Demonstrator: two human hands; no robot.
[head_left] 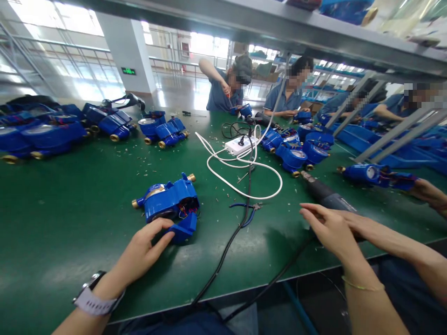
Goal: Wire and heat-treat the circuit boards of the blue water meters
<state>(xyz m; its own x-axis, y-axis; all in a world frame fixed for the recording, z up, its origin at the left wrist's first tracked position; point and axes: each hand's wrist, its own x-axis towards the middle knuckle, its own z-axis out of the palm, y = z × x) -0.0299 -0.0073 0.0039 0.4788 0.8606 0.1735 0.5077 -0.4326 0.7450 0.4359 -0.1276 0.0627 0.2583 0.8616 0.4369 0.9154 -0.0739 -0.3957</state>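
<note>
My left hand point(145, 246) pinches the blue plastic cover point(183, 229) of a blue water meter point(165, 197) lying on the green table. The cover hangs open at the meter's near side, and thin coloured wires show inside the housing. Brass pipe ends stick out at both sides of the meter. My right hand point(330, 230) is over the table at the right, its fingers stretched out and nothing visible in them. Just behind it lies a heat gun point(326, 193), with a co-worker's arm point(387, 237) reaching toward its handle. My right hand partly hides that co-worker's hand.
Blue-handled cutters point(248, 214) lie mid-table beside a black cable point(226, 251). A white power strip point(240, 145) with a looped cord is farther back. More water meters point(45, 132) stand left and right. Co-workers sit opposite; a metal shelf point(244, 21) hangs overhead.
</note>
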